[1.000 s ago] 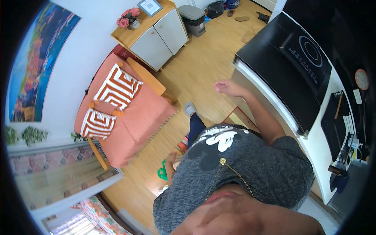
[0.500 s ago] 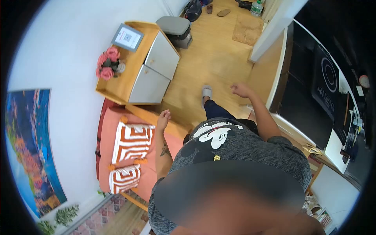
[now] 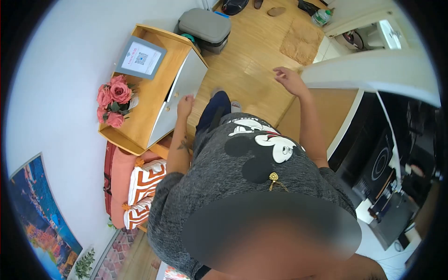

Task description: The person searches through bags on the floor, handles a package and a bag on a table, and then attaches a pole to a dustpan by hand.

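Note:
My left hand (image 3: 185, 106) hangs beside the white-fronted wooden cabinet (image 3: 183, 81), with its fingers loosely curled and nothing visible in them. It is nearest to the small round door knobs (image 3: 176, 94); whether it touches the cabinet I cannot tell. Out over the floor on the right, my right hand (image 3: 291, 83) has its fingers partly stretched and holds nothing. On the cabinet top stand a grey-framed sign with a QR code (image 3: 141, 57) and a bunch of pink roses (image 3: 115, 99).
A grey lidded bin (image 3: 205, 27) stands beyond the cabinet. Ahead lie a tan mat (image 3: 301, 42), a slipper (image 3: 276, 11) and a large plastic bottle (image 3: 322, 17). To the right is a dark counter with a cooktop (image 3: 380, 161); a cushioned bench (image 3: 122, 179) sits on the left.
I have stepped forward, so the cabinet, bin and mat look closer. My left hand has come alongside the cabinet. The fingers of my right hand have stretched out more.

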Motion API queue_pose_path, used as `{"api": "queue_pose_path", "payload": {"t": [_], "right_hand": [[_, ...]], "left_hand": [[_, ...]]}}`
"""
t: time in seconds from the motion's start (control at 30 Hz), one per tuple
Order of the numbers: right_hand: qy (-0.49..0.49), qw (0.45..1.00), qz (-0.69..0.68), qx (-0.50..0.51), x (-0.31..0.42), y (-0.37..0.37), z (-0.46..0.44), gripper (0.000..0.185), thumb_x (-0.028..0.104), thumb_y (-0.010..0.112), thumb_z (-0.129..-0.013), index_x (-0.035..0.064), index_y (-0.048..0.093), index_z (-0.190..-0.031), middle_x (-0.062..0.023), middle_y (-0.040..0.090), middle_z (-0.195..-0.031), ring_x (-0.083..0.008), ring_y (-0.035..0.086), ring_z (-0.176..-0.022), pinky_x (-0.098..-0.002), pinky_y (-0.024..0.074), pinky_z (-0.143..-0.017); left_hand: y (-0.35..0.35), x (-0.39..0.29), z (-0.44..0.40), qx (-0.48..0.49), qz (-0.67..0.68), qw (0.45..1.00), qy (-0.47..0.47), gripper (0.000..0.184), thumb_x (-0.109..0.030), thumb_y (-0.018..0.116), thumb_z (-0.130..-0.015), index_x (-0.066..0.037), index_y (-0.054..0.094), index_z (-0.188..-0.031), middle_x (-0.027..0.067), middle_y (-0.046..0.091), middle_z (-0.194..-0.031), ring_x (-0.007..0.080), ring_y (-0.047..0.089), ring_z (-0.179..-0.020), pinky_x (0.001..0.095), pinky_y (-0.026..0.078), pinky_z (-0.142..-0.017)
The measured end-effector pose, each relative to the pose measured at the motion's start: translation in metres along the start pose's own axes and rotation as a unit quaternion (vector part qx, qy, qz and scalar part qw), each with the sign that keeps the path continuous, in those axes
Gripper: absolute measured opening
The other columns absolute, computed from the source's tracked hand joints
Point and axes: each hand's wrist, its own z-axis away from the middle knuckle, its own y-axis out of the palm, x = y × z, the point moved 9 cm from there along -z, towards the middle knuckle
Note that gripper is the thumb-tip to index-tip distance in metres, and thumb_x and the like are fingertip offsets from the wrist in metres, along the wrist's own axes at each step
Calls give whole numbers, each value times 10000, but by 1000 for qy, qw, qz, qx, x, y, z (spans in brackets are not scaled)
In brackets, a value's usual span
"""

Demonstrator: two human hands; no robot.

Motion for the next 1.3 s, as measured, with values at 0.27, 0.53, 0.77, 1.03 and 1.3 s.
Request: {"api": "queue_pose_path", "payload": {"t": [0.27,0.53,0.77,1.03,1.3], "right_hand": [[16,985,125,114,10,-9,-154,342,251,594,-804,76,584,-1099,-119,626,-953,-248,599,-851,-341,465,-772],[52,978,145,138,42,-64,-287,345,254,579,-806,89,580,-1109,-104,633,-953,-259,606,-858,-360,466,-782],[-52,978,136,147,78,-97,-453,320,254,584,-795,79,601,-1062,-110,636,-917,-260,605,-824,-359,470,-756],[-126,964,153,179,67,-168,-629,306,239,580,-793,68,604,-1046,-127,631,-900,-275,600,-837,-371,465,-756],[-46,956,188,221,-65,-202,-690,316,230,593,-772,62,604,-1039,-143,636,-914,-271,605,-867,-361,469,-767]], "left_hand": [[22,-28,-131,-126,554,803,-178,435,-465,439,-897,-47,553,-857,62,583,-799,198,558,-679,305,451,-600],[-49,-215,-116,96,262,959,-48,463,-399,401,-929,-91,413,-584,-20,350,-520,96,349,-508,263,274,-463],[20,-437,-276,102,130,963,212,344,-355,510,-871,-22,566,-936,83,583,-749,220,559,-717,336,426,-647],[64,-423,-465,146,-135,980,25,880,-323,713,-664,21,262,-1336,260,381,-1312,382,408,-1192,420,354,-981],[-78,-419,-576,-154,64,984,55,711,-102,664,-739,-61,300,-1348,165,435,-1281,293,425,-1180,362,395,-945]]}}
